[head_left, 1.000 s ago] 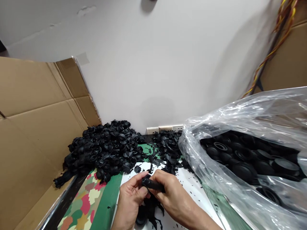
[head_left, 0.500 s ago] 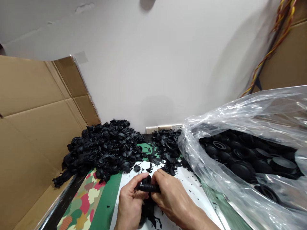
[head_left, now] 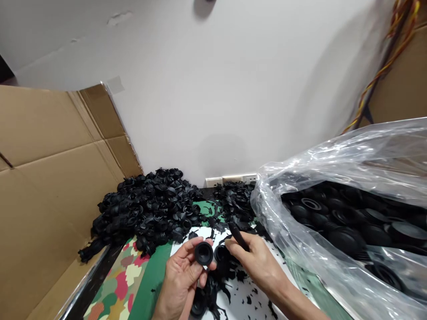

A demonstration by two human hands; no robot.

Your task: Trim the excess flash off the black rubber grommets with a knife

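My left hand (head_left: 182, 278) pinches a round black rubber part (head_left: 203, 253), its open end facing me, above the white sheet (head_left: 253, 302). My right hand (head_left: 258, 262) is beside it, a little to the right, its fingers closed on a thin dark tool (head_left: 238, 235) that points up and to the left. A second black ring (head_left: 220, 253) lies between the two hands. Black trimmings (head_left: 216, 284) litter the sheet under them.
A heap of black ribbed rubber parts (head_left: 147, 209) lies at the back left against a cardboard wall (head_left: 56, 178). A smaller pile of scraps (head_left: 235, 202) sits by the white wall sockets (head_left: 230, 179). A clear plastic bag (head_left: 340, 209) of black parts fills the right.
The hands were together, working on one black part. They have drawn apart: the left now shows the round part end-on, and the right has lifted away with the thin tool.
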